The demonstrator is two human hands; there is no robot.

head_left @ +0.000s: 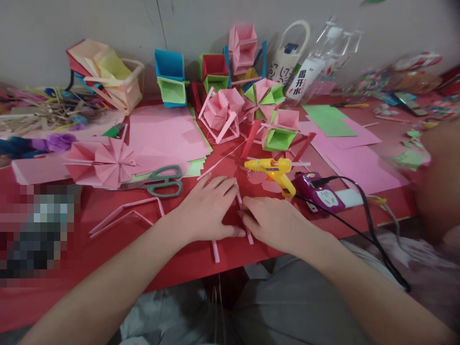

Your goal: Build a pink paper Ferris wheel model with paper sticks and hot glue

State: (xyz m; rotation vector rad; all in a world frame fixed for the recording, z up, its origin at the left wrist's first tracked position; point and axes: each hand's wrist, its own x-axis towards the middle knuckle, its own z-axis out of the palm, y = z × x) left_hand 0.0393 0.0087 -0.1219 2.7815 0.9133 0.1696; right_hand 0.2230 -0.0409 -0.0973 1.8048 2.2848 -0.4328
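where l hand (208, 206) is: palm down on red tbl (108, 287), fingers slightly spread, fingertip & thumb at pink strip (249, 235)
r hand (268, 220): fingers curled at same strip; can't tell if pinching
pink strip: btwn hands, nr front edge
2nd strip (215, 251): partly under l hand
bent strips (124, 206): left of l hand
scissors (166, 181): beyond l forearm
glue gun (271, 166): yellow, beyond r hand, nr purple pwr block (325, 194)
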